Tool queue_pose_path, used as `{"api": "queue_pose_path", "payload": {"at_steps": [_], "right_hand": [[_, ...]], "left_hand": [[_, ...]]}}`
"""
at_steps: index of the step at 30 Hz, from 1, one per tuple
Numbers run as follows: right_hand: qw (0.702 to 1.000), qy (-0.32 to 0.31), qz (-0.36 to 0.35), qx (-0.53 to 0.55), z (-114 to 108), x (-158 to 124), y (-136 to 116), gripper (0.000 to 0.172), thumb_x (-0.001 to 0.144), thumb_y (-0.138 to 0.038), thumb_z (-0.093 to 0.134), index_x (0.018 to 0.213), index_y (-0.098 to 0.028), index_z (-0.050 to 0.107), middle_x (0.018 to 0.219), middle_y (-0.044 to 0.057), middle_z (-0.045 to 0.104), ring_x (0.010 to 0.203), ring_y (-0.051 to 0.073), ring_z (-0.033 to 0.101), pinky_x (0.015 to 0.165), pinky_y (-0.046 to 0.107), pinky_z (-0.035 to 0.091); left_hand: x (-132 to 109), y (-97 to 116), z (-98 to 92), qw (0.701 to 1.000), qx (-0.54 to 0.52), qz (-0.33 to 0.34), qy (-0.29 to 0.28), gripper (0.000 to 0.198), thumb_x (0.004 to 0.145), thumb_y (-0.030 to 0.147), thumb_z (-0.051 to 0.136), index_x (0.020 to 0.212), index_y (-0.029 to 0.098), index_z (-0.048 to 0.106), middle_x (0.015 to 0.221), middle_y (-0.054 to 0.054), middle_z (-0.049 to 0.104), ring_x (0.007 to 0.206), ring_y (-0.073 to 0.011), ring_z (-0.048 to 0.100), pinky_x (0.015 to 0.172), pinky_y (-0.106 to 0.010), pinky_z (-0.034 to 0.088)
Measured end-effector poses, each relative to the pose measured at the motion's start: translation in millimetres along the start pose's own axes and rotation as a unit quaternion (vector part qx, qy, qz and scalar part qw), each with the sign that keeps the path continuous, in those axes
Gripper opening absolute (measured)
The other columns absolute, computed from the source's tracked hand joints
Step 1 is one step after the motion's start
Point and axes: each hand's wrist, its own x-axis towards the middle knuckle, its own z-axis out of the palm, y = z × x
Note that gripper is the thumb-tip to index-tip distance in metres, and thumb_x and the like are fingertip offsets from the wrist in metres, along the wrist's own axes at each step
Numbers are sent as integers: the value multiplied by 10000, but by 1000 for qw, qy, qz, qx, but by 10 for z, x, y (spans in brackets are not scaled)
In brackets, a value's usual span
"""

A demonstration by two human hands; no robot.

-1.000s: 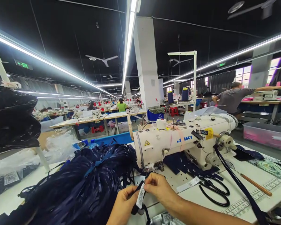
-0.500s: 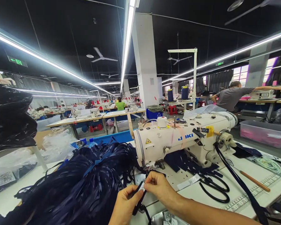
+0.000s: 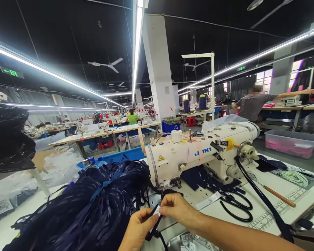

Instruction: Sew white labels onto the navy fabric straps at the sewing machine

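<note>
Between both hands is a small white label (image 3: 157,210) lying against a dark navy strap (image 3: 155,228). My left hand (image 3: 138,226) pinches the strap and label from the lower left. My right hand (image 3: 176,210) has its thumb and fingertips closed on the label's right end. Both are just in front of the sewing machine (image 3: 188,153), below its needle area, which the hands partly hide. To the left lies a big heap of navy straps (image 3: 94,205). Black-handled scissors (image 3: 238,205) and a printed white label strip (image 3: 208,201) rest right of my hands.
A tray of labels (image 3: 192,242) is at the front edge. An orange-handled tool (image 3: 279,196) lies on the table (image 3: 269,216) at right, near a hanging navy strap (image 3: 267,205). A black plastic bag (image 3: 10,139) hangs at left. A person (image 3: 253,103) sits behind, arm outstretched.
The camera view has turned slightly, so the scene sits a little further left. Both hands keep their pinch on the label and strap, with the white label somewhat more exposed.
</note>
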Motion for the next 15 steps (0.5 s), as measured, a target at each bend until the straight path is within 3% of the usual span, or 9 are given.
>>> {"api": "queue_pose_path", "payload": {"at_steps": [5,8,10,11,12,14,15], "right_hand": [[1000,-7,-16,4,-9,6,67,99,575,-208,591,592,-149,513,529,-36,519,553,100,481,569,232,364],[998,-56,-4,-28,-84,10,104,142,617,-228,595,708,-137,535,611,-15,557,620,123,551,629,244,415],[986,-101,0,-136,-149,-10,103,308,643,-279,622,901,-125,556,803,45,612,770,178,592,703,281,441],[968,-129,-17,-216,-170,-30,96,402,651,-318,640,993,-129,546,917,78,611,853,212,587,732,302,446],[941,-162,-44,-294,-176,-56,90,462,656,-356,654,1047,-140,536,1005,98,596,911,235,575,747,313,448],[884,-224,-106,-396,-134,-121,85,453,685,-411,652,1051,-165,546,1056,98,586,931,232,569,751,311,457],[866,-248,-128,-415,-95,-155,88,397,722,-422,626,1020,-168,559,1033,86,594,904,210,576,743,307,464]], "left_hand": [[40,-86,-20,1000,7,-2,-9,410,473,528,736,601,146,659,543,15,563,537,-99,424,549,-220,321],[35,-81,-107,997,64,12,-31,423,552,562,677,616,146,639,545,15,565,521,-105,447,514,-216,343],[44,-16,-188,984,155,77,-27,405,647,555,607,600,153,608,529,17,558,489,-108,460,468,-214,352],[63,31,-219,963,224,152,-9,385,699,527,573,593,157,595,523,19,556,473,-110,469,454,-215,359],[95,80,-235,913,299,276,42,328,754,460,547,622,163,596,546,22,564,494,-110,494,485,-211,382],[199,153,-202,725,419,538,94,207,837,280,481,741,160,619,683,-4,627,626,-126,567,632,-225,417],[267,164,-153,625,454,627,98,227,865,188,415,771,153,618,719,-18,637,664,-128,573,684,-240,410]]}}
